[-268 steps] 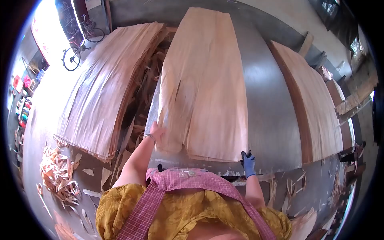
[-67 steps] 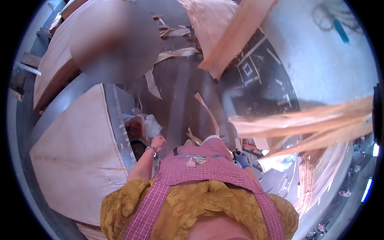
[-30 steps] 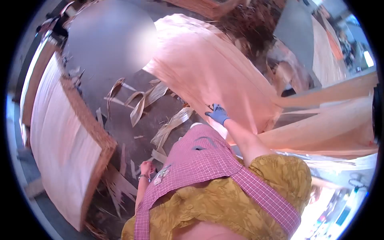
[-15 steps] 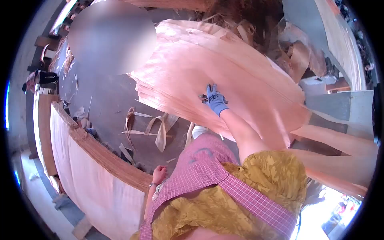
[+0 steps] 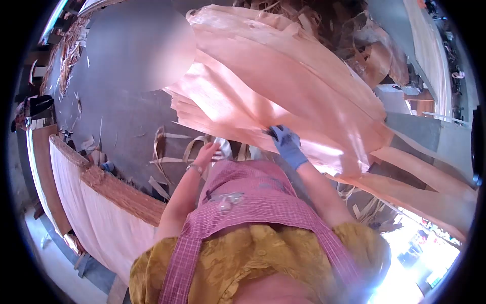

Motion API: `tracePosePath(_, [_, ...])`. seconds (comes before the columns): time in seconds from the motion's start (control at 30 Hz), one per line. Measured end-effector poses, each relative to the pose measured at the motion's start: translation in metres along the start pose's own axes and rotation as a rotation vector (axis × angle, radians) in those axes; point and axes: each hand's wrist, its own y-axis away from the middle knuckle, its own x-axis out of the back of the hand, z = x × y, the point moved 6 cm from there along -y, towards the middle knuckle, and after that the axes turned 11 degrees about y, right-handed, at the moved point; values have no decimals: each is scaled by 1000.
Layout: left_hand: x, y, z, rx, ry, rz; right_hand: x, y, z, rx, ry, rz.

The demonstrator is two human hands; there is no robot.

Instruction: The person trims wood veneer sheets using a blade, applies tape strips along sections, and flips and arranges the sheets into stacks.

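Veneer sheet (image 5: 298, 81) newly raised, right hand (image 5: 287, 143) pinching edge, floor strips (image 5: 169, 160), second stack (image 5: 101, 213)

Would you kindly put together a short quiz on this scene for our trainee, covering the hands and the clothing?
1. Multiple choice: What are the fingers of the right hand touching?
a) a broom
b) a thin wood sheet
c) a bucket

2. True or false: The left hand is ungloved.

3. Fill in the blank: The top under the pink checked apron is ______ in colour.

Key: 1. b; 2. true; 3. mustard yellow
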Motion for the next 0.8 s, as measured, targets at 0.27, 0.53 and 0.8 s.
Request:
tracePosePath(0.27, [-30, -50, 82, -9, 752, -194, 55, 53, -44, -234, -90, 23])
tracePosePath(0.53, [-68, 41, 113, -119, 571, -372, 1, 203, -14, -1140, -538, 621])
tracePosePath(0.8, [-105, 145, 100, -253, 494, -393, -97, 301, 18, -1648, -1553, 1405])
